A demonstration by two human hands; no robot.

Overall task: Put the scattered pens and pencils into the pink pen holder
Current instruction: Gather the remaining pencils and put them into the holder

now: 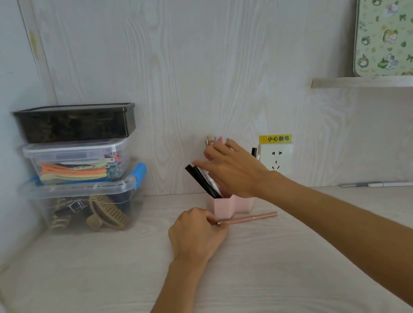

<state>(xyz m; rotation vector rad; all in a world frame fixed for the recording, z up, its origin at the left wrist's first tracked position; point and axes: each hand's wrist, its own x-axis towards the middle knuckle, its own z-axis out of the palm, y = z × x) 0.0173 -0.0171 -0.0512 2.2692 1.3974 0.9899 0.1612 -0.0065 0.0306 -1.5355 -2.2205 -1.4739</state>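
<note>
a: where is the pink plastic pen holder (pixel 221 210)?

b: it stands on the pale wood-grain table (pixel 113 293), close to the back wall and just left of the white wall socket with a yellow warning label (pixel 278 157). several black pens (pixel 202 181) lean out of it to the left, and a few pink and metal-tipped pens (pixel 213 140) stick up behind the right hand.

a: what is the right hand (pixel 232 171) doing?

b: it is over the top of the holder, fingers spread and loosely curled among the pens; whether that grip is closed on one of them cannot be told, since the hand hides the contact.

a: and the left hand (pixel 199 234)?

b: it rests on the table in front of the holder, its grip pinched on the metal end of a slim rose-pink pen (pixel 250 218). that pen lies flat on the table, just in front of the holder and pointing right.

a: anything else loose?

b: a white pen (pixel 392 184) and a greyish one (pixel 353 185) lie at the far right of the table by the wall, well apart from the holder.

a: and on the left?

b: three stacked plastic storage boxes (pixel 79 165), the top one dark, the lower two clear with hair clips inside.
</note>
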